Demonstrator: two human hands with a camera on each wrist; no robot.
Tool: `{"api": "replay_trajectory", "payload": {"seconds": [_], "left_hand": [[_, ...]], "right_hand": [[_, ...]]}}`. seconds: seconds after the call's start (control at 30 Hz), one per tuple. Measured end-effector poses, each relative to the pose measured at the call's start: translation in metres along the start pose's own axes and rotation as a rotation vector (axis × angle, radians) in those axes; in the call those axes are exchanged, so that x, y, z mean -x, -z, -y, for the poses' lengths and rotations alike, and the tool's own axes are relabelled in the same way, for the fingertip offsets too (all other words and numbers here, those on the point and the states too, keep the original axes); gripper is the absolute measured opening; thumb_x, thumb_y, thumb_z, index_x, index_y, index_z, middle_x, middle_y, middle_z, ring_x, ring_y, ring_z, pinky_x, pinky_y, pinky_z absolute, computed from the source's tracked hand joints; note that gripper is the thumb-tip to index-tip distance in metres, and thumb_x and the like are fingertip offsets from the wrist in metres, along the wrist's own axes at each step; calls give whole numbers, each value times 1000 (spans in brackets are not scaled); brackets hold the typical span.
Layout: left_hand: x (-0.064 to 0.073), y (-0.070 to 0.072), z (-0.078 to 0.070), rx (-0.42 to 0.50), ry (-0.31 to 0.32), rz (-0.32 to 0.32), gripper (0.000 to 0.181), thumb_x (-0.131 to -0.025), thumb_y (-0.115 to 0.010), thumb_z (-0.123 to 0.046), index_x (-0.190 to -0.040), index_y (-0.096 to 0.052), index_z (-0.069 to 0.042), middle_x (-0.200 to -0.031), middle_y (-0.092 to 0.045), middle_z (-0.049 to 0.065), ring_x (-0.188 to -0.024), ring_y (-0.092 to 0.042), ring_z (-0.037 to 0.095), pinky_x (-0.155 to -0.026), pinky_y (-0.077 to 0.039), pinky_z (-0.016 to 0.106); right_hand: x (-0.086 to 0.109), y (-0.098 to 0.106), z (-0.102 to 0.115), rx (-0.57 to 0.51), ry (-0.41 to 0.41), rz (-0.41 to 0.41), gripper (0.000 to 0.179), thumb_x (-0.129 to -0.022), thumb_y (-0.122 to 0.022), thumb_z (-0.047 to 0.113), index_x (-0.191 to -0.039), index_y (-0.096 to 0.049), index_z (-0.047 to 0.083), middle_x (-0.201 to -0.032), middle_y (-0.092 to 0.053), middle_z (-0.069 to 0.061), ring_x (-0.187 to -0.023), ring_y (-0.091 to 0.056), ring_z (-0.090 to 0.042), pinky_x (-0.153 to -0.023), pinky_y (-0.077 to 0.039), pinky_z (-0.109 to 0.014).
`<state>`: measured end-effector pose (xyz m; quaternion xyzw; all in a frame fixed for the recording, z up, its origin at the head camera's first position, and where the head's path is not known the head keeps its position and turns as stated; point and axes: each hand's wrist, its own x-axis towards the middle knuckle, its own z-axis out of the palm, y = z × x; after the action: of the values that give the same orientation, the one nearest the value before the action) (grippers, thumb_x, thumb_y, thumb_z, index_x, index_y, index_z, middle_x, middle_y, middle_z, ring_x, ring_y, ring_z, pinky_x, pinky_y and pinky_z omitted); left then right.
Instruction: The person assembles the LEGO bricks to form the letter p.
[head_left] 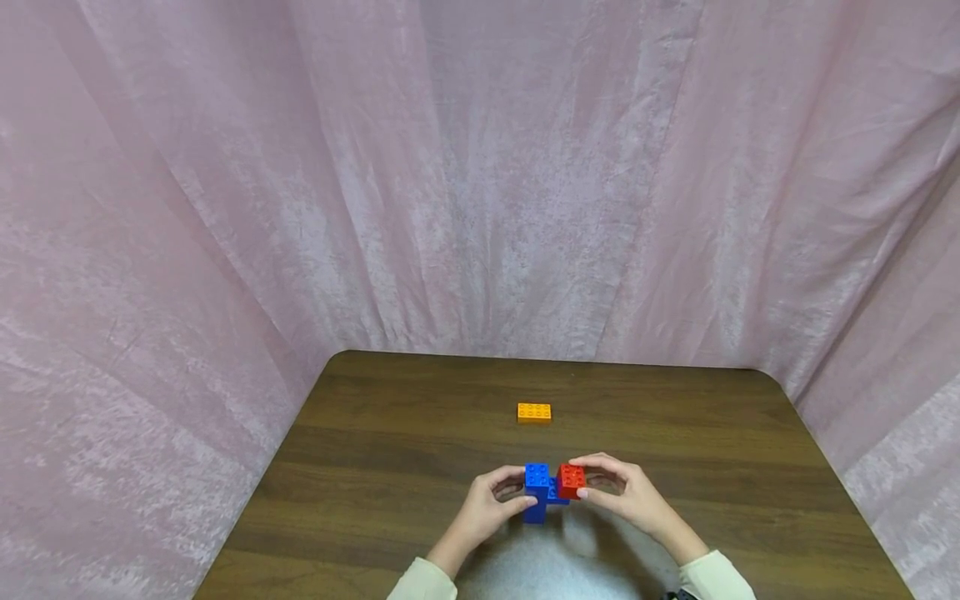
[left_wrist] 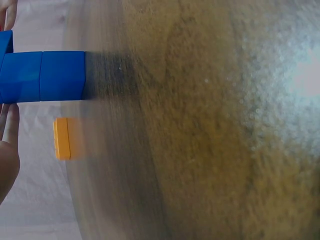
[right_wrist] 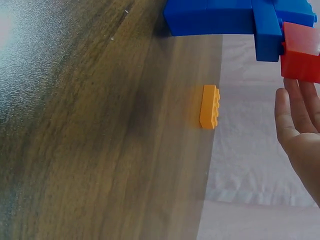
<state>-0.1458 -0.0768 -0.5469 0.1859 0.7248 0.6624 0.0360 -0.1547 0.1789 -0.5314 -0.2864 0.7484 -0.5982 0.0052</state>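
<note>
A stack of blue toy bricks (head_left: 536, 500) stands upright on the table in the head view, with a flat blue brick (right_wrist: 268, 42) jutting out to the right near its top. My left hand (head_left: 483, 508) holds the stack from the left, thumb in front and fingers behind. Between the thumb and fingers of my right hand (head_left: 626, 496) is a red brick (head_left: 572, 480), pinched over the jutting blue brick. In the right wrist view the red brick's lower side meets the blue one, right at its studs. The left fingertips (left_wrist: 12, 122) lie against the stack's side.
A flat orange brick (head_left: 534, 413) lies on the wooden table (head_left: 375, 467) beyond the hands. Pink curtains (head_left: 525, 208) hang around the table's back and sides. Bright light reflects off the table's near part.
</note>
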Motion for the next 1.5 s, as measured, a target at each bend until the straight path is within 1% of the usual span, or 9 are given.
{"api": "replay_trajectory", "payload": {"seconds": [0.2,0.33,0.57,0.73,0.87,1.03,1.23,1.33,1.5], "left_hand": [[0,0,2,13,-4,7,31,-82,-73,2,-111,-63,9,-108,-65,25,-102,-64,32,-93,-50,50],[0,0,3,17,-18,8,32,-81,-73,3,-111,-62,10,-108,-65,26,-102,-64,31,-92,-50,50],[-1,1,5,2,-37,14,32,-82,-73,2,-111,-62,10,-109,-65,28,-101,-65,25,-91,-50,50],[-1,0,4,15,-13,15,32,-82,-73,2,-112,-62,9,-110,-65,26,-102,-64,28,-93,-50,49],[-1,0,2,16,-25,19,32,-82,-73,3,-111,-62,10,-109,-65,27,-102,-65,29,-92,-50,51],[-2,-1,11,-7,-46,4,31,-82,-72,3,-110,-62,10,-107,-65,28,-100,-66,28,-90,-52,48],[-6,-1,28,-16,8,-3,33,-82,-74,-2,-113,-64,3,-110,-67,20,-102,-66,24,-91,-53,38],[-7,-1,29,-13,19,6,34,-82,-75,-3,-114,-64,2,-112,-67,19,-103,-65,25,-91,-53,36],[-7,-2,25,-7,24,13,34,-82,-73,2,-114,-63,6,-112,-65,24,-103,-65,33,-91,-53,38]], "right_hand": [[-1,-4,2,33,28,0,35,-86,-70,1,-120,-62,1,-113,-65,-16,-99,-64,-22,-83,-57,-34],[-3,-5,3,45,4,-11,33,-87,-70,4,-119,-63,1,-111,-67,-14,-94,-65,-21,-82,-57,-34],[-4,-5,1,24,-16,-8,31,-87,-69,4,-117,-63,1,-109,-67,-16,-90,-67,-22,-82,-57,-33],[-4,-4,-2,-8,-9,-3,31,-87,-69,0,-117,-63,-1,-110,-67,-19,-89,-67,-23,-80,-57,-30],[-5,-4,-1,-10,6,6,31,-87,-69,1,-117,-62,-2,-110,-66,-20,-86,-67,-25,-78,-58,-29],[-8,-4,0,-9,7,9,32,-87,-70,3,-117,-62,-1,-108,-66,-19,-85,-66,-28,-77,-58,-29],[-6,-4,-2,-4,-19,-7,31,-87,-69,2,-116,-63,-1,-107,-67,-18,-85,-67,-26,-77,-58,-29],[-5,-3,-2,-9,-39,-19,31,-86,-69,2,-116,-63,-2,-107,-67,-19,-86,-67,-25,-77,-58,-27],[-4,-3,-2,-34,-57,-15,31,-87,-69,1,-117,-62,-3,-108,-66,-22,-87,-67,-25,-77,-57,-27]]}}
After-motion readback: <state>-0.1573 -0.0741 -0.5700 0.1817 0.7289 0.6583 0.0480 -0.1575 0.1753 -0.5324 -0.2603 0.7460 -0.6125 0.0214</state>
